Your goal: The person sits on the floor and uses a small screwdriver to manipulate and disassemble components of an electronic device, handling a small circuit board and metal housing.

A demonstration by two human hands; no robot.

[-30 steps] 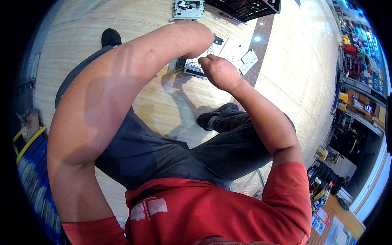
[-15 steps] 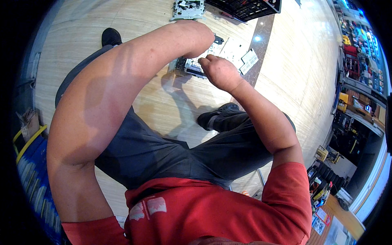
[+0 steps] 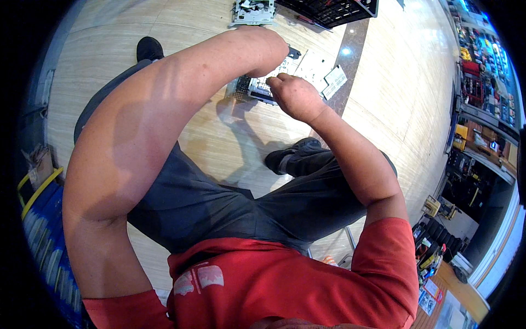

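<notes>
On the floor ahead lies an opened silver electronic device (image 3: 260, 89), with a dark part (image 3: 293, 54) at its far edge, a flat white metal piece (image 3: 311, 63) beside it and a perforated silver plate (image 3: 335, 82) at the right. My left hand (image 3: 268, 50) curves over the device, its fingers hidden behind the hand and wrist. My right hand (image 3: 296, 97) is at the device's near right, thumb and fingers curled together over it; what is between the fingertips is too small to make out.
Another silver mechanism (image 3: 252, 12) and a black plastic crate (image 3: 337, 10) stand beyond my hands. My shoes (image 3: 287, 156) and legs frame the work spot. Crowded shelves (image 3: 482, 71) line the right. A yellow-railed rack with blue panels (image 3: 46, 230) is at the lower left.
</notes>
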